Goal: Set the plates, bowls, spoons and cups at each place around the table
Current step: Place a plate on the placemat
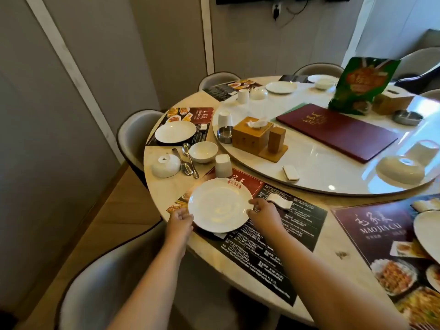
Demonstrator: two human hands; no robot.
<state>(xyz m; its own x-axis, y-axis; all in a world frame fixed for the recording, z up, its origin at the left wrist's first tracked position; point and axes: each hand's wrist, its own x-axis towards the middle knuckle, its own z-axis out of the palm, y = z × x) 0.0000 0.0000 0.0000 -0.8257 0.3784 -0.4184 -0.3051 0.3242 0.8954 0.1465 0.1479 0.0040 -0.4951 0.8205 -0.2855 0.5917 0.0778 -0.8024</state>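
A white plate [220, 204] lies on a dark printed placemat [273, 234] near the table's left front edge. My left hand [179, 220] grips the plate's left rim, and my right hand [264, 214] grips its right rim. Just beyond the plate stands an upside-down white cup [223, 166]. To the left are an upright white bowl [203, 151], an overturned bowl [166, 165] and two metal spoons [188, 161]. A second plate [175, 131] rests on the placemat farther back. A small white chopstick rest [279, 200] lies by my right hand.
The glass turntable [321, 167] carries a wooden tissue box [252, 134], a maroon menu [335, 131], a green bag [362, 84], ashtrays, cups and an overturned bowl [400, 170]. Padded chairs [133, 134] ring the table. Another plate [427, 231] sits at the right edge.
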